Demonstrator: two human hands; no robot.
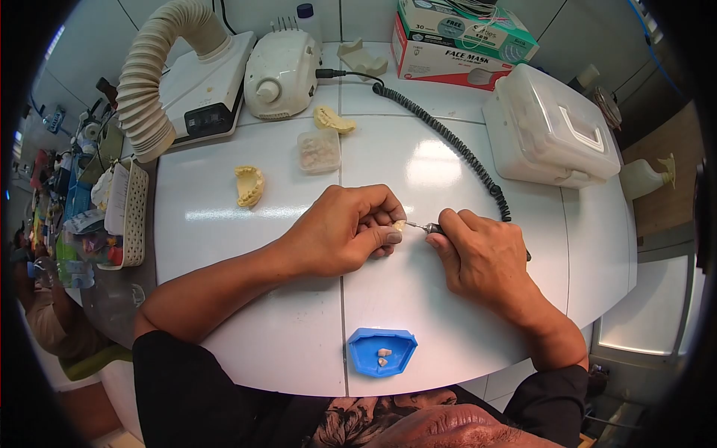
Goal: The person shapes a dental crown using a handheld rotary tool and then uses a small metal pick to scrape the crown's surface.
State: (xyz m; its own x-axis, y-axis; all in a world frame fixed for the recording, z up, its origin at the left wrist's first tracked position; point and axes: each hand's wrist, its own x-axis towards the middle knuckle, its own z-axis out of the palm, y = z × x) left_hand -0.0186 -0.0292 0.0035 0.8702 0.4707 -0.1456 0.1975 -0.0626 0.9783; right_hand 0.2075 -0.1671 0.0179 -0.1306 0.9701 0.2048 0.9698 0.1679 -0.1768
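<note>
Pinched between the thumb and fingers of my left hand (340, 233) is a small cream tooth-like piece (399, 225), mostly covered by the fingertips. My right hand (484, 252) grips a dental handpiece (432, 228) like a pen, its thin metal bur pointing left, right at the piece. A black coiled cord (448, 134) runs from behind my right hand up to the white control unit (280, 82). Nearer my body, a blue tray (361, 364) holds a couple of small pinkish-beige pieces (384, 352).
Left of centre lies a yellowish dental cast (249, 187); another cast (333, 120) is behind a clear box (319, 151) of small pieces. A ribbed hose (146, 97) arches at back left. Mask boxes (455, 56) and a white case (549, 131) stand back right.
</note>
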